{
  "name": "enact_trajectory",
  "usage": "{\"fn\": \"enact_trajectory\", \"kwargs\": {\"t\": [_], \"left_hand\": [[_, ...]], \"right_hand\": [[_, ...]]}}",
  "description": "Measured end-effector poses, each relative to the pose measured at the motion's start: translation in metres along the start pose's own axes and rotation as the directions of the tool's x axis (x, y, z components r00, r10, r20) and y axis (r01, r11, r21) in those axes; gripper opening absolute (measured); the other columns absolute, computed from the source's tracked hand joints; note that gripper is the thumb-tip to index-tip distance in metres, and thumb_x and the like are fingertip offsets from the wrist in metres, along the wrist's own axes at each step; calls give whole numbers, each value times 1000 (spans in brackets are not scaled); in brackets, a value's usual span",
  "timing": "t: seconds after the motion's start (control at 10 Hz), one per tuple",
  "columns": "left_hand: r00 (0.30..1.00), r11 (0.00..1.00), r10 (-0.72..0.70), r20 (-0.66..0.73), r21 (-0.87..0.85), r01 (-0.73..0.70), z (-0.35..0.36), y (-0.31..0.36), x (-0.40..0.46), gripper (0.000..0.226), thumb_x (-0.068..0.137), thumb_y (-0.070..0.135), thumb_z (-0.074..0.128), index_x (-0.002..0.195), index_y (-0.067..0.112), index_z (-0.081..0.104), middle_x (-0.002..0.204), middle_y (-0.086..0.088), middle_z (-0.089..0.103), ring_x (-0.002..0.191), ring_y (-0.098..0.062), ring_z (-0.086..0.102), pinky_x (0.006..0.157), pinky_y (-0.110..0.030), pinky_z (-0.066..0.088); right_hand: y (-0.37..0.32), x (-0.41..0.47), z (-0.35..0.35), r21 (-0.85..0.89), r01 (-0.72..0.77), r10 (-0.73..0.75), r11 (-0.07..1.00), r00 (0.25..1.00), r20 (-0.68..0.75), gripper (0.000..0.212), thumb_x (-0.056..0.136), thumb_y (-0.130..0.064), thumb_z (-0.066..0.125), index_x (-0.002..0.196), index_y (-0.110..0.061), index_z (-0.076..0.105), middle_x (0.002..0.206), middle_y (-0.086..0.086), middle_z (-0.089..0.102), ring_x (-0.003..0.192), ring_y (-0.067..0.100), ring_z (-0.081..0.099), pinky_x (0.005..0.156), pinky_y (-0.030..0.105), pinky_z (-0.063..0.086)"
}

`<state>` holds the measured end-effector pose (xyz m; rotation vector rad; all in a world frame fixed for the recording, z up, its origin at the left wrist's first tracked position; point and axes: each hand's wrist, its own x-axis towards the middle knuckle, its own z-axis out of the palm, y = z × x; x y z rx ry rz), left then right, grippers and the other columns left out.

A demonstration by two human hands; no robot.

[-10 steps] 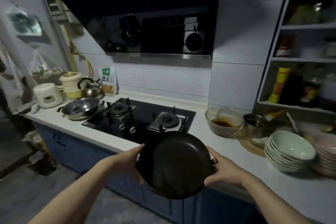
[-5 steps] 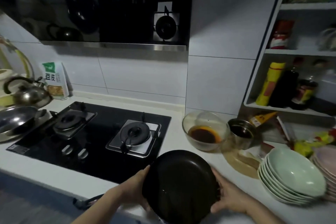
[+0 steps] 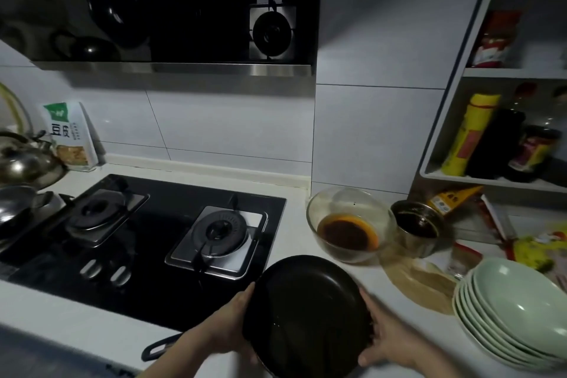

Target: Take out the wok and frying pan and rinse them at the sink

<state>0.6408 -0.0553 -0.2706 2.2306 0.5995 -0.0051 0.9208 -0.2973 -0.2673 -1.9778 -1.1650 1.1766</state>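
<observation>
A person holds a black pan in both hands at 6 o'clock, low in the view, over the front edge of the white counter. The left hand grips the pan's rim at 9 o'clock, thumb along the edge, fingers hidden behind it. The right hand cups the rim at 3 o'clock, fingers curled round the lower side. The pan is tilted, its dark inside facing the camera. A dark handle sticks out toward 8 o'clock below the left forearm; its join to the pan is hidden.

At 9 to 10 o'clock from the pan lies the black hob with two burners, the nearer burner just beyond the pan. At 1 o'clock stands a glass bowl with dark sauce, and just beside it a small metal cup. At 3 o'clock a stack of pale green plates sits near the right hand. At the far left edge are a steel kettle, a steel wok and a food packet leaning on the tiles. A hood hangs above the hob. Shelves at 2 o'clock hold bottles and jars.
</observation>
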Motion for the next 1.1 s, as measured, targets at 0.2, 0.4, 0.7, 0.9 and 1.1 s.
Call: {"fn": "enact_trajectory", "kwargs": {"t": [0.2,0.4,0.7,0.9,1.1], "left_hand": [[997,997,-77,0,1,77,-1,10,2,141,42,48,90,133,48,-18,137,12,28,134,-3,30,109,-14,27],[992,991,-129,1,47,129,6,-14,11,149,26,56,94,149,38,11,134,9,43,125,-7,46,102,-32,45],[978,974,-206,-14,97,207,6,-4,10,153,25,52,91,151,32,6,138,4,36,129,-14,42,103,-33,44],[966,939,-260,6,233,252,1,17,3,144,46,44,89,152,16,-3,150,-7,24,136,-23,33,111,-35,33],[957,931,-283,-68,221,291,-7,22,-21,159,23,92,59,152,16,7,155,-6,24,140,-24,27,114,-39,27]], "right_hand": [[-6,10,-5,22,7,-8,1000,999,36,151,38,-37,98,143,-61,-9,154,-14,24,138,13,36,111,38,42],[-2,15,-9,97,-7,-1,995,997,83,148,39,-26,98,139,-68,-2,141,-17,36,125,12,49,101,38,51],[-3,14,-11,186,-44,28,981,996,90,137,55,2,86,149,-54,3,133,2,48,115,24,60,80,48,60],[-16,2,-13,100,16,-20,995,999,37,122,59,-5,86,145,-55,17,123,-2,54,111,17,58,75,41,61],[-13,-9,-17,45,12,-9,999,998,-65,109,65,-21,88,145,-51,21,133,-11,47,126,12,45,77,37,61]]}}
